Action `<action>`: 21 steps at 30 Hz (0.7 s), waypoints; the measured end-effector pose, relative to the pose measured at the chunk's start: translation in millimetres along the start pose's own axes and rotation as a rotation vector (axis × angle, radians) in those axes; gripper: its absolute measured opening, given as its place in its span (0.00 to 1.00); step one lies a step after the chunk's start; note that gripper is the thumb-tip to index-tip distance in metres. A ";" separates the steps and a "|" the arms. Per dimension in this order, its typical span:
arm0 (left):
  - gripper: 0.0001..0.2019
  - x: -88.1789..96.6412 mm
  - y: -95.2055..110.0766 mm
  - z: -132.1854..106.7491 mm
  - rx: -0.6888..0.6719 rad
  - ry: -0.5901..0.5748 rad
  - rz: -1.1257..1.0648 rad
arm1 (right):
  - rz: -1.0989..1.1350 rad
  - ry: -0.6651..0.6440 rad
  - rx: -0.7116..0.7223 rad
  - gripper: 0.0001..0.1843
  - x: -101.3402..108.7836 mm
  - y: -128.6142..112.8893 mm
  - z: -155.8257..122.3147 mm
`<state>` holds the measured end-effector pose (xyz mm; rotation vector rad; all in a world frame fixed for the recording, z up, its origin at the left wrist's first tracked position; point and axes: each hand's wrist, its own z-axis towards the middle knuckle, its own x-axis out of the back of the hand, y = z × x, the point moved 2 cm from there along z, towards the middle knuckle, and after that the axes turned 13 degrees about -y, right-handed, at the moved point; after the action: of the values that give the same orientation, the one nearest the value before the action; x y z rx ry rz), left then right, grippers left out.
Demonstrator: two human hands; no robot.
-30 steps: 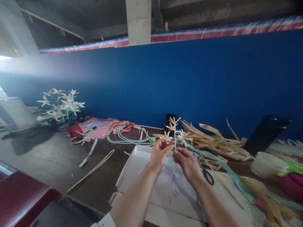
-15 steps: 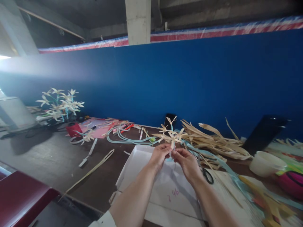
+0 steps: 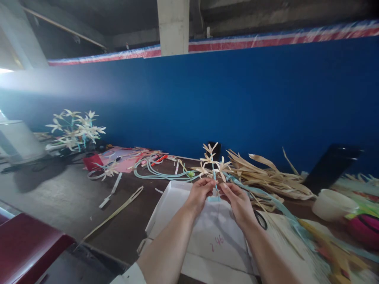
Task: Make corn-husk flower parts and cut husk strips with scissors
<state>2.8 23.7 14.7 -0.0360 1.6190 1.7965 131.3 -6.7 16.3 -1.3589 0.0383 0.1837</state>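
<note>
Both my hands meet above a white cardboard box (image 3: 174, 201) on the dark table. My left hand (image 3: 200, 193) and my right hand (image 3: 235, 199) pinch the light blue stem of a small flower sprig (image 3: 211, 163) made of pale straw petals. The sprig stands upright above my fingertips. A light blue ribbon (image 3: 266, 197) trails from the stem off to the right. Black scissors (image 3: 260, 220) lie partly hidden behind my right hand.
A heap of dried straw leaves (image 3: 266, 173) lies behind my hands. A white bowl (image 3: 333, 204) and coloured strips sit at the right. Light blue cords (image 3: 154, 171), pink paper (image 3: 118, 157) and a finished flower bunch (image 3: 75, 128) lie at the left. A blue wall (image 3: 237, 98) backs the table.
The sprig tipped down and left half a second ago, then came back upright. My hands stayed together on the stem and shifted slightly left.
</note>
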 end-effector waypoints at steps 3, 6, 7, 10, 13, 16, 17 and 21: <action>0.14 -2.0 0.1 -0.9 0.018 0.007 0.007 | 0.117 0.131 0.018 0.13 10.2 3.7 2.6; 0.14 -5.6 -2.2 -1.2 0.057 -0.048 0.014 | 0.240 0.118 0.024 0.15 13.4 4.3 4.7; 0.14 -6.6 -3.1 -1.4 0.071 -0.062 0.018 | 0.270 0.099 0.031 0.16 13.2 3.7 5.1; 0.15 -8.7 -6.0 -1.9 0.102 -0.100 0.047 | 0.326 0.059 0.066 0.15 11.4 1.9 5.8; 0.16 -9.3 -9.2 -2.3 0.119 -0.135 0.101 | 0.331 0.068 0.088 0.11 10.9 2.0 6.5; 0.17 -8.4 -12.2 -2.2 0.128 -0.127 0.140 | 0.325 0.103 0.093 0.10 11.1 2.4 6.7; 0.17 -8.2 -12.8 -2.2 0.131 -0.120 0.147 | 0.321 0.106 0.090 0.11 10.7 2.1 6.5; 0.16 -9.1 -11.8 -2.9 0.136 -0.112 0.133 | 0.284 0.068 0.077 0.11 7.8 -0.3 5.6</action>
<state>14.4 16.5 8.1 0.2363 1.6924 1.7488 138.6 -0.5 16.7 -1.2791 0.2938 0.3703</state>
